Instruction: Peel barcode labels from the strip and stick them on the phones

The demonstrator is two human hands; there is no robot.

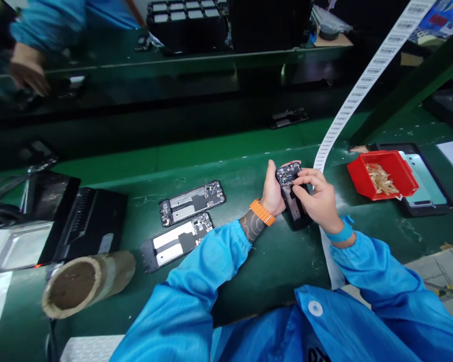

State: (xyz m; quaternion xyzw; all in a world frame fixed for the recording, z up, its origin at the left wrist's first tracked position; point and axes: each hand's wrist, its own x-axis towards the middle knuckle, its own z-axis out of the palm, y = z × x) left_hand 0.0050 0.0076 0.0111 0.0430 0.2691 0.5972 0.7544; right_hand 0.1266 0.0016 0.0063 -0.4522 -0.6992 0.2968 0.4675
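Note:
My left hand (pixel 273 195) is wrapped round the left side of an opened phone (pixel 293 205), whose circuit board shows at its upper end. Thumb and fingertips of my right hand (pixel 320 197) come together over the phone, just below the board. Whatever they pinch, if anything, is too small to make out. To the left on the bench lie two more opened phones, an upper one (pixel 191 202) and a lower one (pixel 177 242), both with boards and inner frames exposed.
A strip of barcode labels (pixel 357 93) hangs down behind my right hand. A red bin (pixel 385 173) with pale bands sits on the right, beside a tray (pixel 425 181). A cardboard tube (pixel 90 281) and black box (pixel 98 221) stand left. A co-worker's hand (pixel 29 70) is across the bench.

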